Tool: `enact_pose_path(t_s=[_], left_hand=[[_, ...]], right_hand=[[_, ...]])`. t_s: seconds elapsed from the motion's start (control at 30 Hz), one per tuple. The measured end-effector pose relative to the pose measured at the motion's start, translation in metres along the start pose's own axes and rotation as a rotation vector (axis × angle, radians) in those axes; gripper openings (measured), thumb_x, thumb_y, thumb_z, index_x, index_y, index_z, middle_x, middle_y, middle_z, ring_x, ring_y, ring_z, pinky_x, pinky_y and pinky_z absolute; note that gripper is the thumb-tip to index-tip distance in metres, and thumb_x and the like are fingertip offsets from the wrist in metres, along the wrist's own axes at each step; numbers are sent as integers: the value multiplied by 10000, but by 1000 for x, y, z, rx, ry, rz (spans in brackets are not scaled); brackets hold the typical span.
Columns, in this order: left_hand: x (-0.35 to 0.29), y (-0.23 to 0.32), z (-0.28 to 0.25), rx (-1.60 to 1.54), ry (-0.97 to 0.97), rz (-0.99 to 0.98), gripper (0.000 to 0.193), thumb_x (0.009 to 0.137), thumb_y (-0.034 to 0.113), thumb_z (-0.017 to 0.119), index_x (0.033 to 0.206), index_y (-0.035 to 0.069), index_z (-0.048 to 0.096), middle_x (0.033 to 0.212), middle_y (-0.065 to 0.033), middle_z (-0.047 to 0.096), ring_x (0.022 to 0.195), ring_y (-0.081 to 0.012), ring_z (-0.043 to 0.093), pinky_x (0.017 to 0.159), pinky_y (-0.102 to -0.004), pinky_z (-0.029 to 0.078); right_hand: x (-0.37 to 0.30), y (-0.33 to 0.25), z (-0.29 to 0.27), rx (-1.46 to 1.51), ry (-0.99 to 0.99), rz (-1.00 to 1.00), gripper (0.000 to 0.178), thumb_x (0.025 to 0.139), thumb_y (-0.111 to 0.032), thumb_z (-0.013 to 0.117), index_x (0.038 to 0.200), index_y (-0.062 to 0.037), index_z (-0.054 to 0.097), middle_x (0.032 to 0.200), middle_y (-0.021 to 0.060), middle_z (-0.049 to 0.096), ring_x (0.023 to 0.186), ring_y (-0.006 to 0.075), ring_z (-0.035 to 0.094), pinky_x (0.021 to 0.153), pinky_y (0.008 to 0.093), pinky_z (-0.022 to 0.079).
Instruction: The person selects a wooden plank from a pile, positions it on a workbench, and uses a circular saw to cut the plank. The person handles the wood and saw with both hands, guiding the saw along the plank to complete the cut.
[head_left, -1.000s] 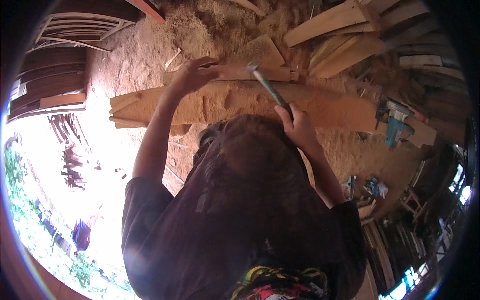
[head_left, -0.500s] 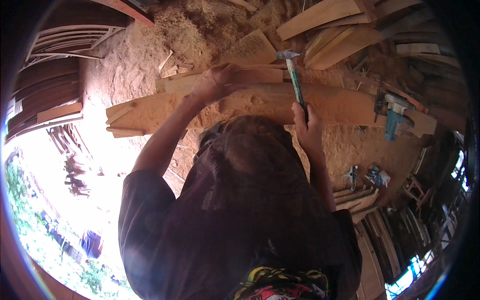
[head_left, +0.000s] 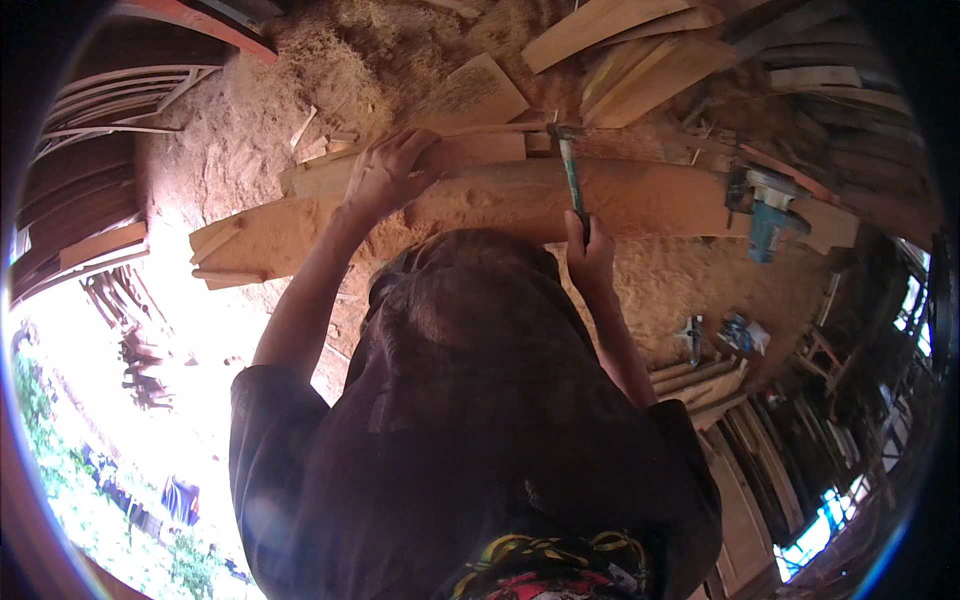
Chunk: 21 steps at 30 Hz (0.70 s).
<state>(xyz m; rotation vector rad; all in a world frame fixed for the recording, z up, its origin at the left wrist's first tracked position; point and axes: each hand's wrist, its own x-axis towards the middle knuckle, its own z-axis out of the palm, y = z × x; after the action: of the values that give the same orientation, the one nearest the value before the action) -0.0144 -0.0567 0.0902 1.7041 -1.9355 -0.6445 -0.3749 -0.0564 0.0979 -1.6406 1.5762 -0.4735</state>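
Note:
My right hand (head_left: 590, 248) grips a hammer (head_left: 571, 180) by the dark lower end of its green handle. The hammer's head is at the far side of the bench plank, close to the right end of a short board (head_left: 482, 150); contact between them cannot be made out. My left hand (head_left: 385, 175) is closed over that board's left part, thumb on the near side and fingers toward the far edge. Both hands work above a long, broad plank (head_left: 640, 195) dusted with sawdust, which runs left to right in front of my body.
A blue power saw (head_left: 768, 215) sits on the plank's right end. Loose boards (head_left: 650, 85) lie at the far right, and wood offcuts (head_left: 325, 145) beyond my left hand. Sawdust (head_left: 340, 60) covers the ground. More tools (head_left: 740, 332) lie lower right, near stacked timber (head_left: 700, 385).
The hammer's head has come down from its raised place to beside the short board's right end. My left hand stays on the board. The whole view has shifted slightly.

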Motion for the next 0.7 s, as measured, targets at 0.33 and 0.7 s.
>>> enact_pose_path(t_s=[0.33,0.7], left_hand=[[0,2,2,54,37,-23,456,882,305,823,1270,119,672,1124,-117,739,1046,-357,726,915,-476,577],[-2,-2,8,-25,13,-85,475,869,332,841,1264,125,679,1100,-137,749,1029,-360,733,922,-483,569]], right_hand=[[1,37,37,-157,26,-83,438,1094,-416,578,994,9,608,796,261,670,766,496,689,666,537,518],[-11,38,45,-201,80,-60,495,1081,-468,585,1033,18,664,803,257,689,795,478,703,691,539,519]])
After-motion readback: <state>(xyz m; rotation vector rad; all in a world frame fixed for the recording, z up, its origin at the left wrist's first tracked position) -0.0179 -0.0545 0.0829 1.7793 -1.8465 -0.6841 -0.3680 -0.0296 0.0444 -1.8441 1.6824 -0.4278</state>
